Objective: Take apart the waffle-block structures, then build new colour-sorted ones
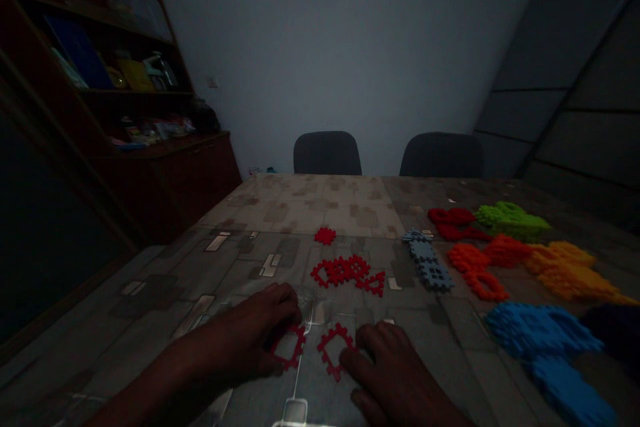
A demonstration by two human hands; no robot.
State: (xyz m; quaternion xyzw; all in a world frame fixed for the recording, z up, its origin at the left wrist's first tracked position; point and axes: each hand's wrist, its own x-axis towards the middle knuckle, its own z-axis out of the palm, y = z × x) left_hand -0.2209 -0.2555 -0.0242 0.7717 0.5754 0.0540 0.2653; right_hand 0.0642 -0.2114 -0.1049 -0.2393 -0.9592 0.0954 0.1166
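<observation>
Left hand (274, 320), bottom centre of frame, is curled narrow around the left edge of a left red frame (301, 341), fingers on the far side & thumb near; looks like a light grip, prob. at the rim b/c the middle is just a hole. Right hand (387, 360), lower right of centre, has one digit over the R edge of a right red frame (324, 351), other fingers bent; can't tell if it's a real pinch or only contact, pic too dark.

Both frames sit flat/near flat on the counter (240, 280), toothed edges facing w/ a small gap btwn, prob. held from the outer sides so those edges are unblocked.

Rel. to hands: left red frame is just R of left hand's palm, partly covered; right red frame is just L of right hand. Beyond, approx. mid-frame, are a red row (343, 269), a red triangle (374, 283) by its R end & a lone red piece (325, 235) farther up.

At R of frame: grey strip (429, 263), then orange pile (487, 257), green pile (513, 219), yellow pile (570, 270), blue pile (543, 330), prob. grouped by colour for quick picking.
</observation>
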